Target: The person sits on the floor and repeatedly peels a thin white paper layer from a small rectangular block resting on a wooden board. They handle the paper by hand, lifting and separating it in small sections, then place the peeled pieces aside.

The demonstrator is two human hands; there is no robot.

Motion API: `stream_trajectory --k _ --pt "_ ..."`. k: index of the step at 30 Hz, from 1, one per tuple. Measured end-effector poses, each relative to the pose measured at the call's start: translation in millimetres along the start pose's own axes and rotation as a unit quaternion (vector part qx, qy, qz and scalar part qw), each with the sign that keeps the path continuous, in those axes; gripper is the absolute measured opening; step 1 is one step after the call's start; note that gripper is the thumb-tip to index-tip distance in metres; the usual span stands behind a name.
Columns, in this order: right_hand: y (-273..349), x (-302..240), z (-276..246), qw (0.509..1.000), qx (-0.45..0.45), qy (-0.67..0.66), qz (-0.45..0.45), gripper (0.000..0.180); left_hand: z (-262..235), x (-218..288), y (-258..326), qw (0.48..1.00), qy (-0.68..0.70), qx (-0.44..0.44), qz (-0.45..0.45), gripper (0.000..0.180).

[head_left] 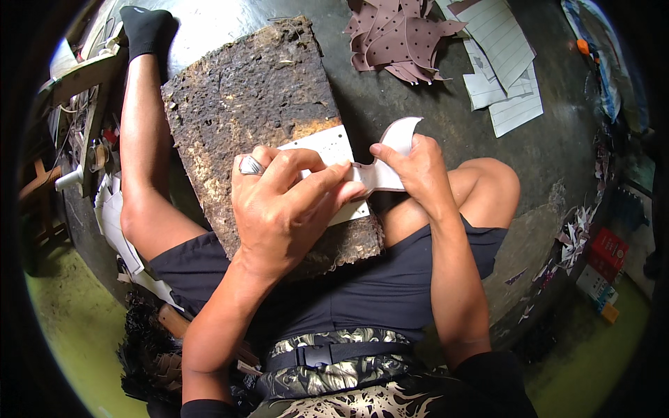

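Observation:
A curved white cut piece (396, 167) with a thin dark edge and a pointed tip spans the gap between my hands. My right hand (425, 174) is closed on its wider part, the thumb lying on top. My left hand (282, 198), with a ring on one finger, pinches its narrow end between thumb and fingertips. Beneath my left hand lies a white flat plate (327, 145) with small dark holes, partly hidden by the fingers. That plate rests on a rough, pitted brown board (251, 90) set between my legs.
Brownish-pink cut pieces with dark holes (397, 35) are heaped beyond the board. Lined white sheets (498, 56) lie at the far right. White scraps (115, 223) are at the left, shredded scraps (577, 233) and a red box (608, 252) at the right. A wooden frame (83, 80) stands far left.

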State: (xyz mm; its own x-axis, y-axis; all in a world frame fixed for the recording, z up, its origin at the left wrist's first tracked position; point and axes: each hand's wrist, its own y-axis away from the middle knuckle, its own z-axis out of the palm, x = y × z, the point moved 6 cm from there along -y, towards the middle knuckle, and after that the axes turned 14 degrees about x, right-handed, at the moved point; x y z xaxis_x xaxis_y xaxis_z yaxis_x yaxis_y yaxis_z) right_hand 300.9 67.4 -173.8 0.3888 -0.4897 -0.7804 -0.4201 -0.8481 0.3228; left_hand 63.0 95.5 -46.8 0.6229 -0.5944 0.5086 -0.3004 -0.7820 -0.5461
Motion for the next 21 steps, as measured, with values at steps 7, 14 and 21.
stream_trajectory --k 7,14,21 --pt "-7 5 -20 0.994 0.078 0.059 -0.039 0.033 9 3 4 0.999 -0.048 0.012 0.000 0.030" --pt "-22 16 -72 0.982 0.157 0.099 -0.044 0.037 -5 10 -8 0.998 -0.002 -0.027 -0.052 0.032" --pt "-76 -35 -210 0.932 0.354 -0.039 -0.074 0.042 -168 -133 48 0.959 -0.051 0.164 -0.226 0.031"
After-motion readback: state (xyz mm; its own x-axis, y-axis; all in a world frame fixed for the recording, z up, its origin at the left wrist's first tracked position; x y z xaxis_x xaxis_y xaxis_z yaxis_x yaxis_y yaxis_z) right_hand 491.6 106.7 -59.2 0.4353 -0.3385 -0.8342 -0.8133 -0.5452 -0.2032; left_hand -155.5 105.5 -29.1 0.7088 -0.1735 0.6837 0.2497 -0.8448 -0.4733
